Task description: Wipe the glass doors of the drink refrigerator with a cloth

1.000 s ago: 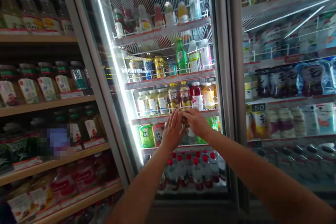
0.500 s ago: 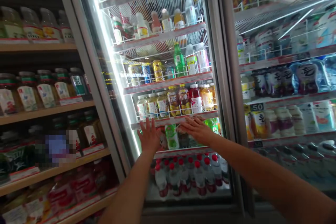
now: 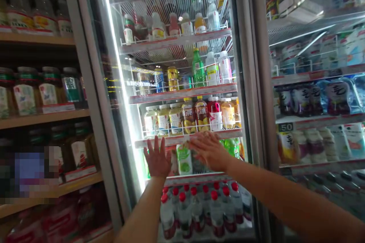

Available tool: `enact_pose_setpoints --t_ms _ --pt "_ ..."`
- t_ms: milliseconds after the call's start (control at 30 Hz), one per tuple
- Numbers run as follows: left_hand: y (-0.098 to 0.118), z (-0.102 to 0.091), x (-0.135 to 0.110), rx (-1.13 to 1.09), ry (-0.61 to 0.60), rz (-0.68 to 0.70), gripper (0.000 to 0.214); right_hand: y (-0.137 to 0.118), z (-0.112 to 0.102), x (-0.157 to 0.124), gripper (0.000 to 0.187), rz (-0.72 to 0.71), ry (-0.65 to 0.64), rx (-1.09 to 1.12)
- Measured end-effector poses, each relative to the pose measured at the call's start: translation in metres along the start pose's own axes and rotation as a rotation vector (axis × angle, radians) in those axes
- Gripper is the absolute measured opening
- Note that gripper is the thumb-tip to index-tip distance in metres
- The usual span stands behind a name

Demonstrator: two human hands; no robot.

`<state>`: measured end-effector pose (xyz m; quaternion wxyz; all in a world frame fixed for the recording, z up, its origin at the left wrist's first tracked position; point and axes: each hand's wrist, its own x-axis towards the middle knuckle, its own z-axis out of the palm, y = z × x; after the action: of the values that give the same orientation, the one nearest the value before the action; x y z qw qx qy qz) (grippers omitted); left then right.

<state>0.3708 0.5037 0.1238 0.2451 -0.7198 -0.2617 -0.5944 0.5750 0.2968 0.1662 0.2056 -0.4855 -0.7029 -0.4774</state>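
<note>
My left hand is raised with its fingers spread and holds nothing. It is in front of the lower shelves of a lit drinks cooler, left of a green-and-white carton. My right hand reaches in from the right, fingers stretched out to the left, also empty. It covers part of the shelf to the right of that carton. Just above both hands stands a row of bottles, among them brown tea bottles with yellow caps and a red drink bottle. Whether either hand touches the cooler, I cannot tell.
Below stand several clear bottles with red caps. A green bottle and a gold can are on a higher shelf. Wooden shelves with bottles are on the left; another cooler section is on the right.
The view has shifted, so the left shelves sit further left and the right cooler further right. Both hands stay outstretched before the lower shelves; the right one is slightly further left over the shelf.
</note>
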Motion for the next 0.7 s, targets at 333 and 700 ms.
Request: enact_pose_setpoints --t_ms 333,700 --pt "0.002 0.0 -0.002 -0.041 0.049 0.028 0.061 0.055 -0.034 0.068 0.044 0.442 0.361 -0.145" --pt "0.006 -0.003 -0.004 -0.05 0.102 0.029 0.063 -0.001 0.004 0.028 0.057 0.104 0.11 -0.101"
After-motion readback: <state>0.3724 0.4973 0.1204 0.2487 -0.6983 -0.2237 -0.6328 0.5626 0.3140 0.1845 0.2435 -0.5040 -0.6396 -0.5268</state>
